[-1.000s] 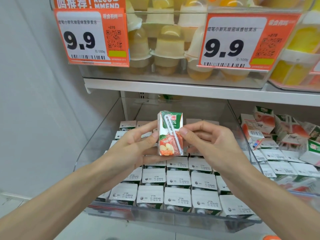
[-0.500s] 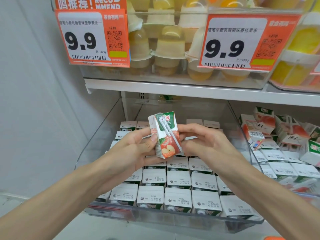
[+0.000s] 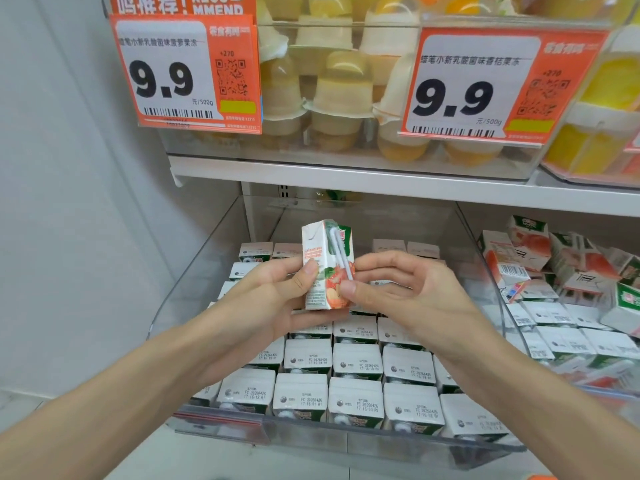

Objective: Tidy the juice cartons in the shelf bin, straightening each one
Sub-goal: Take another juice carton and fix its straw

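Note:
Both hands hold one small juice carton upright above the clear shelf bin. It is white and green with a fruit picture and a wrapped straw on its front. My left hand grips its left side, thumb on the front. My right hand pinches its lower right edge with thumb and fingers. Below, several rows of juice cartons stand upright in the bin, white tops with date prints facing up.
A second bin at right holds jumbled cartons, some lying on their sides. The shelf board above carries a bin of jelly cups with two orange 9.9 price tags. A pale wall stands at left.
The carton has been turned in my hands: its white printed side now faces me more, and it sits a little lower and closer. My right thumb has moved down to its lower edge.

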Tool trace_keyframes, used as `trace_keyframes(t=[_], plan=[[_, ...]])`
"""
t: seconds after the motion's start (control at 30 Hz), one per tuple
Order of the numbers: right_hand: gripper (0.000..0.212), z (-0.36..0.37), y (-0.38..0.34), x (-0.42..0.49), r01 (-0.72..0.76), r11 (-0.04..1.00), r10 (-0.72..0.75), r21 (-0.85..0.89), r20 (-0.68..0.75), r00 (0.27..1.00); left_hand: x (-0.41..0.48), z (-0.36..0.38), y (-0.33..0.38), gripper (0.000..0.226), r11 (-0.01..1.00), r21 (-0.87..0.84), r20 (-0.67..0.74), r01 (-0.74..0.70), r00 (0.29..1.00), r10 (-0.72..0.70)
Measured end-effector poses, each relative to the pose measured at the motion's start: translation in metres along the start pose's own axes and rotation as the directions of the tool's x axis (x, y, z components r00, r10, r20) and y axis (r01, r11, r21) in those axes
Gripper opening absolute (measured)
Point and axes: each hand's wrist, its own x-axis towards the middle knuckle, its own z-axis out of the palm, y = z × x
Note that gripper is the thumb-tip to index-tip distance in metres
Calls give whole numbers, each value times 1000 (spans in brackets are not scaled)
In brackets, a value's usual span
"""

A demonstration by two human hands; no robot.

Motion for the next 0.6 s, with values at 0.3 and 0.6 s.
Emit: trace_keyframes(t=[0.3, 0.6], plan=[[37, -6, 0, 3, -24, 999, 24, -27, -24, 999, -2, -4, 7, 44, 982, -176, 100, 64, 994, -47], [36, -5, -1, 4, -51, 998, 52, 33, -17, 999, 0, -6, 3, 39, 1000, -12, -17, 18, 1000, -18]])
